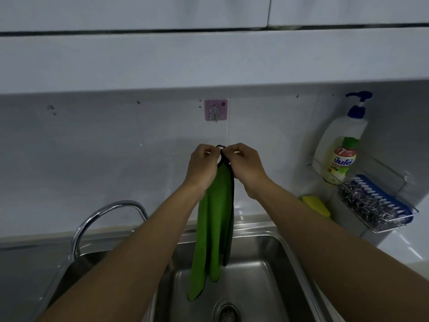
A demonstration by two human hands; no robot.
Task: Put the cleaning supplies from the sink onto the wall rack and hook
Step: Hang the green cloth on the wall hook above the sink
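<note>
A green cloth (212, 231) with a black edge hangs over the steel sink (260, 249). My left hand (204, 166) and my right hand (246, 166) both pinch the black loop at its top, holding it up in front of the white wall. The pink adhesive hook (216, 110) is stuck to the tile above my hands, with nothing hanging on it. On the right wall a clear rack (380, 219) holds a white pump bottle (341, 145), a blue brush (383, 196) and a steel scourer (362, 203).
A chrome tap (102, 219) arches at the sink's left. A yellow sponge (316, 204) lies on the counter's back right corner. White cabinets overhang the wall above. The sink drain (227, 312) is below the cloth.
</note>
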